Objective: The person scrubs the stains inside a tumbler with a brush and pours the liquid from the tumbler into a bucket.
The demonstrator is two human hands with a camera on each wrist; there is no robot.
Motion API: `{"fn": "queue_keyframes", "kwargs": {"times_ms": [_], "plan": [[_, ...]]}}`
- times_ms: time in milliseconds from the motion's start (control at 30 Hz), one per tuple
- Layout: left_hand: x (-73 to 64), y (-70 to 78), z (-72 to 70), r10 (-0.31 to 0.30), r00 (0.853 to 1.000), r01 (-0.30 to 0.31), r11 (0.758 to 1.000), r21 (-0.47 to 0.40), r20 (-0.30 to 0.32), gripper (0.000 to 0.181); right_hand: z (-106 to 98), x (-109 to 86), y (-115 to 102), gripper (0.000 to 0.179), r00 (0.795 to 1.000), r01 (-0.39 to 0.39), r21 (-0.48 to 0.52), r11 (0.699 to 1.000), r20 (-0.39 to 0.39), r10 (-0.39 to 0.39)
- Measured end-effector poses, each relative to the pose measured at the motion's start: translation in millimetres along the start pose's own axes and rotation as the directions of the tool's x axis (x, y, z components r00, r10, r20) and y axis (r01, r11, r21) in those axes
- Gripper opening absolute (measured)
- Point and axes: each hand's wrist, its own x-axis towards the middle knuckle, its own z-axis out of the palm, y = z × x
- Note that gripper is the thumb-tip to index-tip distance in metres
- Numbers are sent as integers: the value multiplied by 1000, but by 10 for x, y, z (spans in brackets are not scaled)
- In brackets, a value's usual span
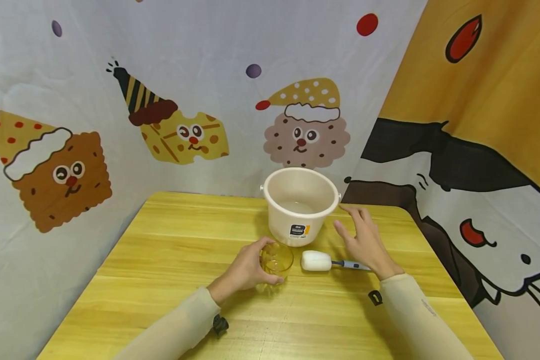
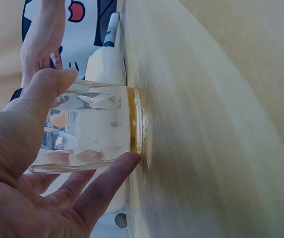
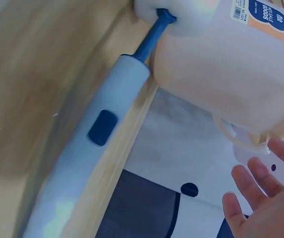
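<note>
My left hand (image 1: pixel 246 268) grips a clear amber glass cup (image 1: pixel 279 264), thumb on one side and fingers round the other. The cup stands upright with its base at the tabletop in the left wrist view. Just behind it is a cream plastic bucket (image 1: pixel 282 222) with a label on its front. Beside the bucket's right side, my right hand (image 1: pixel 364 244) is spread with relaxed fingers and holds nothing. Its fingertips are close to the bucket's rim and side handle (image 3: pixel 226 133). Below that hand lies a sponge brush with a white head (image 1: pixel 316 261) and a blue-grey handle (image 3: pixel 94 131).
The wood-grain table (image 1: pixel 171 235) reaches back to a cartoon-printed cloth (image 1: pixel 198 65) hung behind and at the sides. The bucket stands near the table's back edge. The brush lies crosswise to the right of the cup.
</note>
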Motion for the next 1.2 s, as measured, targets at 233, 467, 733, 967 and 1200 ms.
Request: {"fn": "queue_keyframes", "kwargs": {"times_ms": [233,467,733,967,1200], "plan": [[-10,18,23,6,1000,-6,1000,-6,-7,92,-3,122,-78,61,998,-14,7,1000,-69,14],[-15,8,35,9,1000,-9,1000,13,-14,94,-24,249,-118,65,997,-8,6,1000,-75,9],[-30,25,48,12,1000,-12,1000,19,-9,91,-46,412,-174,75,1000,-15,-26,1000,20,15],[-45,42,52,22,1000,-22,1000,13,-5,89,-57,548,-207,80,997,-32,-35,999,66,35],[-47,21,62,25,1000,-25,1000,-1,-4,88,-57,707,-240,83,994,-41,-34,999,104,44]]}}
